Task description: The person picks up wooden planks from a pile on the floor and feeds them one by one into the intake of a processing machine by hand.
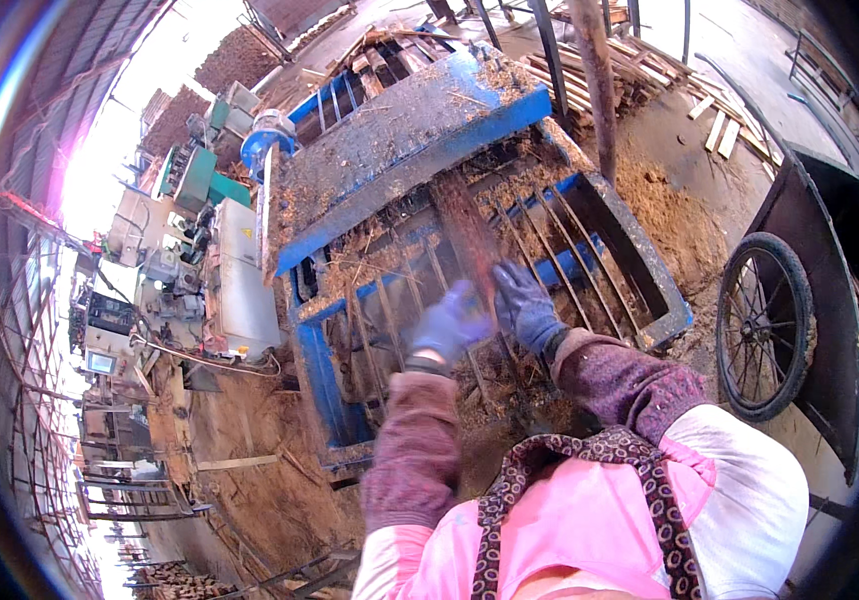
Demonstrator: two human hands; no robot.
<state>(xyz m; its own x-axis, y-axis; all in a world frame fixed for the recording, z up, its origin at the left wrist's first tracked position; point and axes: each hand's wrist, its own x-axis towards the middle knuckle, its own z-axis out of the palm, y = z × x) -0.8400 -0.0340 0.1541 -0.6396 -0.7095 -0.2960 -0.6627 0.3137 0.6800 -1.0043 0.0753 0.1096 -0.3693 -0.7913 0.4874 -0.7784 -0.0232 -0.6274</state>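
Note:
A dark brown wooden board (464, 225) lies lengthwise on the bars of a blue metal machine (409, 160), its far end under the machine's cover. My right hand (527, 308), in a dark blue work glove, rests against the right side of the board's near end, fingers stretched out. Close to the board's left side is my left hand (449, 322), in a blue-purple glove. Motion smears its fingers, so I cannot tell whether it touches the board. Sawdust and wood chips coat the cover and the slatted bed (574, 255).
To the right stands a cart with a spoked wheel (767, 325). A wooden post (594, 80) rises behind the machine near stacked planks (649, 65). A sawdust heap (664, 215) lies at its right. Grey cabinets (244, 275) and other machinery fill the left side.

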